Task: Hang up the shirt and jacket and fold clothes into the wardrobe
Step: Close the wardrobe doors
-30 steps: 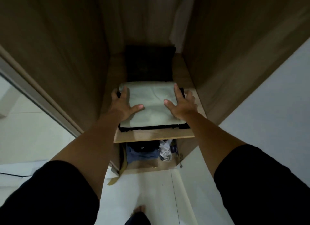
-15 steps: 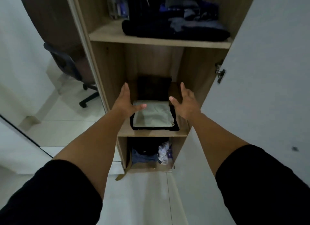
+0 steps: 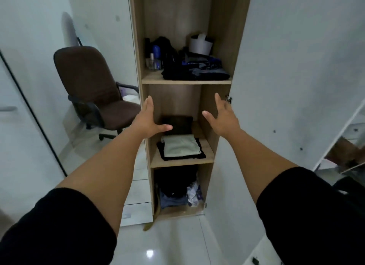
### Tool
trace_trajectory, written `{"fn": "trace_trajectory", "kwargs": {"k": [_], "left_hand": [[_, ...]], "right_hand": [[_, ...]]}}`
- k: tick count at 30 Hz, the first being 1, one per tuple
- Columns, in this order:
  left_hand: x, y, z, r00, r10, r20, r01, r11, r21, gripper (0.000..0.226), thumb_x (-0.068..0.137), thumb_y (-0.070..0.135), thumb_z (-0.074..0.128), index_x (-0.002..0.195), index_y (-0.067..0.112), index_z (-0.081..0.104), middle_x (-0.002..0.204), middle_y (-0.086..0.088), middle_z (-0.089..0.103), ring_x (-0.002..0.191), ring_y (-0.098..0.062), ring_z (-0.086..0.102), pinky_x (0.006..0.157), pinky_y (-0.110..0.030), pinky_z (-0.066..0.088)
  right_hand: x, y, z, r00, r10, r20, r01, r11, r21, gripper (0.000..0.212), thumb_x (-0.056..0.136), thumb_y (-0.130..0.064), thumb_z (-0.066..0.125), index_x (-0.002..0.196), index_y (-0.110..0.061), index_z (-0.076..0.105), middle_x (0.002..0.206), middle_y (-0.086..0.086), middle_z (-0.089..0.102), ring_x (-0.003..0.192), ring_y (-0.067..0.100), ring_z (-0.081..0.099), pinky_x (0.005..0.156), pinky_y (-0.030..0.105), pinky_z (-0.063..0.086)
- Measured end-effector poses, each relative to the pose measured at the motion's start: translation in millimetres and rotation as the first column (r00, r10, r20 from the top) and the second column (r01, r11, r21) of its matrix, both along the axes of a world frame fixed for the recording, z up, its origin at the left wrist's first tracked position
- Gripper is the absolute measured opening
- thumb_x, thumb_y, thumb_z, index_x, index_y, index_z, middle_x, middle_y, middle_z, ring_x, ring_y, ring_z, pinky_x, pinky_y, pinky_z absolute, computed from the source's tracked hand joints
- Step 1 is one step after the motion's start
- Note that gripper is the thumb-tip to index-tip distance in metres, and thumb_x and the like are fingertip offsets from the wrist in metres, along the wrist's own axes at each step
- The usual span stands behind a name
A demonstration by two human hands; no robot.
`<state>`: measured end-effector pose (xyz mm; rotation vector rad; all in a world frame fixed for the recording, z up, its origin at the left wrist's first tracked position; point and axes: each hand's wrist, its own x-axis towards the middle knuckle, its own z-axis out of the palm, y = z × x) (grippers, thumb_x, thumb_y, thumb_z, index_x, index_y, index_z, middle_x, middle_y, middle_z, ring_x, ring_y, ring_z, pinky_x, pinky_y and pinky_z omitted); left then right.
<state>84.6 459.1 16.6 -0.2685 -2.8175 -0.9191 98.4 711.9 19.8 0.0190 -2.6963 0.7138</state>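
No readable brands or writing anywhere, the bottles are too small and blurry to make out. Both hands are up in front of the open wardrobe (image 3: 138,47), fingers straight and spread, holding nothing: left hand (image 3: 148,120) over the left side panel, right hand (image 3: 222,117) just short of the door hinge (image 3: 228,100). The folded pale garment (image 3: 180,145) sits on a black folded piece (image 3: 201,156) at the near edge of the middle shelf (image 3: 181,162), with bare shelf on its right and another dark folded stack (image 3: 178,124) behind it at the far end. Upper shelf (image 3: 185,81) has dark folded clothes (image 3: 194,72), some bottles (image 3: 154,61) on the left and a white tub (image 3: 201,46) far right. The bottom compartment is stuffed with a loose clothes heap (image 3: 177,191). White door (image 3: 296,86) stands open on the right, brown office chair (image 3: 94,90) sits off to the left, and there's glossy tiled floor (image 3: 167,245) near the wardrobe.
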Motion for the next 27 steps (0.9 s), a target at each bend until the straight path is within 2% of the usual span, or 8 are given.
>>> {"fn": "trace_trajectory", "kwargs": {"k": [5,8,10,13,17,21,27], "left_hand": [[55.4,-6.6,25.3,0.998,-0.058,-0.021,0.057,0.997,-0.047,0.126,0.069,0.049,0.077,0.149,0.017,-0.016,0.159,0.0,-0.011,0.146,-0.02,0.004,0.117,-0.039,0.018],[76.5,15.0,43.9,0.993,-0.106,-0.059,0.102,0.992,-0.067,0.126,0.07,0.05,0.074,0.148,0.014,-0.018,0.158,0.0,-0.014,0.146,-0.017,-0.002,0.118,-0.037,0.014],[84.4,36.3,55.8,0.987,-0.138,-0.081,0.133,0.989,-0.067,0.125,0.07,0.053,0.073,0.147,0.017,-0.019,0.158,0.001,-0.014,0.146,-0.018,0.001,0.118,-0.041,0.015],[90.5,74.8,69.1,0.969,-0.223,-0.105,0.219,0.974,-0.053,0.126,0.069,0.054,0.074,0.147,0.021,-0.019,0.159,0.003,-0.012,0.146,-0.02,0.005,0.117,-0.047,0.018],[96.3,135.8,82.6,0.927,-0.347,-0.145,0.346,0.938,-0.032,0.127,0.068,0.056,0.073,0.148,0.019,-0.018,0.158,0.003,-0.013,0.147,-0.019,0.002,0.117,-0.046,0.017],[101.5,206.3,92.0,0.873,-0.448,-0.193,0.455,0.891,-0.01,0.132,0.058,0.068,0.073,0.15,0.023,-0.011,0.159,0.004,-0.002,0.146,-0.018,0.006,0.115,-0.05,0.021],[100.9,311.2,94.1,0.838,-0.508,-0.201,0.519,0.855,0.005,0.135,0.063,0.064,0.073,0.145,0.022,-0.026,0.158,0.004,-0.017,0.146,-0.015,-0.008,0.115,-0.054,0.016]], "right_hand": [[75.1,-0.2,43.0,0.991,-0.05,-0.124,0.054,0.998,0.037,0.073,0.094,-0.055,0.039,0.151,-0.031,0.002,0.156,0.01,0.017,0.142,0.027,0.022,0.112,0.048,0.028],[110.9,19.0,78.9,0.976,-0.12,-0.181,0.134,0.988,0.07,0.071,0.094,-0.056,0.039,0.151,-0.032,0.003,0.156,0.009,0.015,0.142,0.027,0.022,0.112,0.048,0.026],[132.4,35.3,106.7,0.96,-0.169,-0.222,0.196,0.975,0.107,0.071,0.094,-0.056,0.038,0.151,-0.033,0.003,0.157,0.008,0.014,0.143,0.027,0.021,0.113,0.048,0.026],[162.5,61.3,142.9,0.93,-0.235,-0.282,0.285,0.947,0.15,0.07,0.094,-0.055,0.039,0.151,-0.033,0.003,0.157,0.007,0.013,0.143,0.027,0.021,0.112,0.048,0.027],[192.5,99.1,172.8,0.886,-0.3,-0.353,0.384,0.902,0.199,0.071,0.093,-0.054,0.043,0.151,-0.033,0.006,0.157,0.007,0.014,0.142,0.026,0.021,0.111,0.048,0.028],[207.2,143.1,184.9,0.846,-0.391,-0.362,0.49,0.838,0.24,0.072,0.093,-0.054,0.043,0.15,-0.035,0.005,0.158,0.005,0.01,0.145,0.022,0.014,0.111,0.045,0.024],[198.0,213.6,193.4,0.816,-0.412,-0.404,0.544,0.784,0.299,0.076,0.092,-0.055,0.043,0.151,-0.031,0.001,0.158,0.004,0.01,0.145,0.022,0.012,0.111,0.047,0.026]]}}
